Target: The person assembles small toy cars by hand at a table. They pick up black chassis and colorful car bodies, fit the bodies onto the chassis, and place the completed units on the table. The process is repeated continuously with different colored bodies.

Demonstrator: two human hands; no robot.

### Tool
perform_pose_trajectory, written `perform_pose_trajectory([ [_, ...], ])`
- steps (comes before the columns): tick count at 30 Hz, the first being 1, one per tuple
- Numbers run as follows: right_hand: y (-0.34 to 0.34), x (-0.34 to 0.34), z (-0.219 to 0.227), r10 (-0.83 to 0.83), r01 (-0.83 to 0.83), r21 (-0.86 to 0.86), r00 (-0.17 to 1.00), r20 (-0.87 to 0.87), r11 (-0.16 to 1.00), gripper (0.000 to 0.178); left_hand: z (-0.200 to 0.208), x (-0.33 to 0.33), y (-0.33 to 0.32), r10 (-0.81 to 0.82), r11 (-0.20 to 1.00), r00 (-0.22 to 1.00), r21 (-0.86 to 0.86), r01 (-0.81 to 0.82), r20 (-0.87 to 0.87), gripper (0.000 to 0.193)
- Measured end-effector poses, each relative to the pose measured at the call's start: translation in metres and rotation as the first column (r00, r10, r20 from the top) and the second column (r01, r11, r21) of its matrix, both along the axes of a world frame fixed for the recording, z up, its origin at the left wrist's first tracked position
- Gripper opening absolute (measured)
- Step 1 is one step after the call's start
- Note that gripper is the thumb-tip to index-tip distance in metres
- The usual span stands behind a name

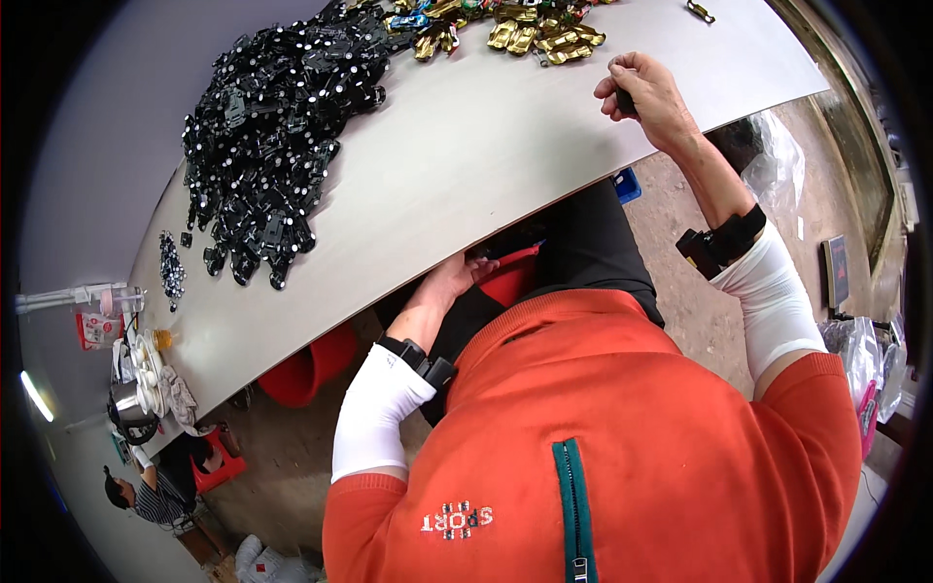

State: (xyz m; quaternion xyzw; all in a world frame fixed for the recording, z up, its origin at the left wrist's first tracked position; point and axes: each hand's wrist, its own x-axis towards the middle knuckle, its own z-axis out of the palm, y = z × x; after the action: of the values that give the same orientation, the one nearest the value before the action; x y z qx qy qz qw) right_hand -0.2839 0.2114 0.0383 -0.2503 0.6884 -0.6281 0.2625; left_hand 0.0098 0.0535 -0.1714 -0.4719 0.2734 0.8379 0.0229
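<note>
Table (466, 146) carries a large loose heap of black toy-car bases (282, 126) toward its left, a group of gold car shells (515, 37) at the far side, and a small strip of tiny silvery parts (172, 267) lying apart near the left end. The right hand (647, 97) is at the tabletop just inside the near edge, fingers curled closed around a small dark piece (625, 100); the fingers cover much of it, so its exact kind cannot be confirmed. The left hand (457, 276) sits at the table's near edge beside a red tub (512, 277); its fingers are partly bent and partly hidden, and whether they grip anything cannot be told. Principal hazard, in this assessment: the dark piece could slip and fall to the floor, owing to its small size and its position near the edge. Secondary hazard: the heap could slide if knocked, since its pieces lie unretained, and stray bases could mix with the silvery parts. The left wrist's black strapped device (418, 361) could catch the table edge if that arm lifts carelessly. The tub could tip if a leg presses it; its support is not visible.
</note>
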Motion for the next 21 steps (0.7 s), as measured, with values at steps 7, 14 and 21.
perform_pose_trajectory([
  [7,0.014,-0.043,-0.009,-0.086,0.135,0.165,0.958,-0.272,0.977,0.012,0.062,0.025,0.013,-0.62,0.722,0.784,-0.364,0.588,0.038,0.044],
  [14,-0.026,-0.054,-0.014,0.284,0.078,0.401,0.586,-0.759,0.913,0.017,0.134,0.045,0.036,-0.725,0.367,0.663,-0.71,0.601,0.187,0.042],
  [21,-0.062,-0.07,0.002,0.522,0.108,0.596,0.377,-0.765,0.796,0.012,0.194,0.044,0.025,-0.73,0.496,0.683,-0.699,0.514,-0.016,0.036],
])
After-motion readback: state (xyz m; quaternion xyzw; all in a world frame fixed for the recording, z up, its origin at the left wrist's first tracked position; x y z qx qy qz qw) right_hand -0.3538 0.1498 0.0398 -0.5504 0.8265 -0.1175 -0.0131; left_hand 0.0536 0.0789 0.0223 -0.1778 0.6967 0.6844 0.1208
